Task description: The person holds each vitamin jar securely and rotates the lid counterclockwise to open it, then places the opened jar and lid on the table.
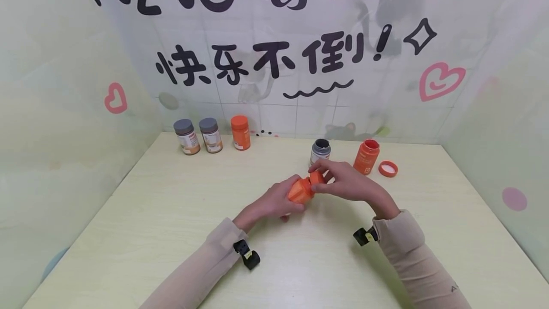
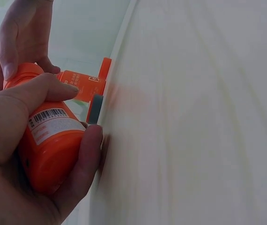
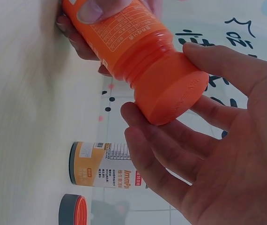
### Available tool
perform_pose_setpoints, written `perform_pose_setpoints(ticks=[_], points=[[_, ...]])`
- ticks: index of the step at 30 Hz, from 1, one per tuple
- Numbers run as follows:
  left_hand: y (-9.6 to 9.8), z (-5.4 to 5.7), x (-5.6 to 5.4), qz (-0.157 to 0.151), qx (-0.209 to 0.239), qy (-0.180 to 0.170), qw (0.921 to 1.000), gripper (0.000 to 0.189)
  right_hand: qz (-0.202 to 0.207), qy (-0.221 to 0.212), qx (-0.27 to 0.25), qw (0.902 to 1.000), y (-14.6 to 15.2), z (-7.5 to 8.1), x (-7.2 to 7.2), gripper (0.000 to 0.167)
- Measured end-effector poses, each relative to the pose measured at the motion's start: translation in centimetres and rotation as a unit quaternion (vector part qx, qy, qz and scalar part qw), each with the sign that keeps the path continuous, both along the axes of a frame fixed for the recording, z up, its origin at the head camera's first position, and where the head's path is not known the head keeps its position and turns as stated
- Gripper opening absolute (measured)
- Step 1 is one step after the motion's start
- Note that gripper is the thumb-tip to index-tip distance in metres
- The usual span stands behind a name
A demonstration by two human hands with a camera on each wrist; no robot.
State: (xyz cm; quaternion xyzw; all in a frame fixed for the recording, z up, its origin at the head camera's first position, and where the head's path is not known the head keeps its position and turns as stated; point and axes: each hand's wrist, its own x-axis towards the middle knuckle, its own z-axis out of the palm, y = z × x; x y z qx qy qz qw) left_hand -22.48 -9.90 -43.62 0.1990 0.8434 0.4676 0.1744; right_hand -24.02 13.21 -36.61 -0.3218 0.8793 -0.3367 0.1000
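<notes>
Held bottle (image 3: pixel 124 40): smooth, glossy orange plastic; white label (image 2: pixel 56 127) looks paper-like. Cap (image 3: pixel 168 89), at held bottle's mouth: satin orange plastic, shows raised lettering. Table (image 1: pixel 171 194), under held bottle: smooth, wood-look, faint sheen. Sleeves (image 1: pixel 193 271), on held bottle's near side: matt cloth. Backdrop (image 1: pixel 240 27), behind held bottle: smooth, film-like, lightly glossy.

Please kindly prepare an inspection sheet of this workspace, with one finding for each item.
Surface: pale tabletop.
Job's things: held orange bottle, tilted; orange lid at its mouth, neck threads showing.
Clutter: open grey bottle, open orange bottle, loose orange cap, grey cap; at back left, two grey-capped bottles and a closed orange bottle.
Grips: left grip holds the bottle; right grip pinches the lid.
Cables: nothing seen.
Surroundings: back wall with black lettering and pink hearts.
</notes>
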Motion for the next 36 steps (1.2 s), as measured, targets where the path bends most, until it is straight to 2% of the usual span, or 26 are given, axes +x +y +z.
perform_pose_setpoints(ticks=[7,15,19,26,36], points=[[-0.14,-0.18,-0.18,0.005,0.005,-0.006,1.0,0.048,0.0,0.011,-0.012,0.9999,0.06,0.1,0.12,0.035],[-0.18,-0.25,-0.31,0.037,0.039,-0.011,0.9985,0.05,-0.013,0.006,-0.018,0.9997,-0.03,0.29,0.21,0.035],[-0.16,-0.07,-0.33,0.051,0.043,0.01,0.9977,0.051,-0.017,0.003,-0.019,0.9997,0.01,0.2,0.18,0.035],[-0.23,0.31,-0.28,0.085,0.022,0.068,0.9938,0.054,-0.021,-0.005,-0.017,0.9996,-0.05,-0.29,-0.09,0.038],[-0.16,0.64,-0.31,0.095,-0.025,0.108,0.9893,0.059,-0.031,-0.025,-0.021,0.999,-0.19,-0.55,-0.28,0.04]])
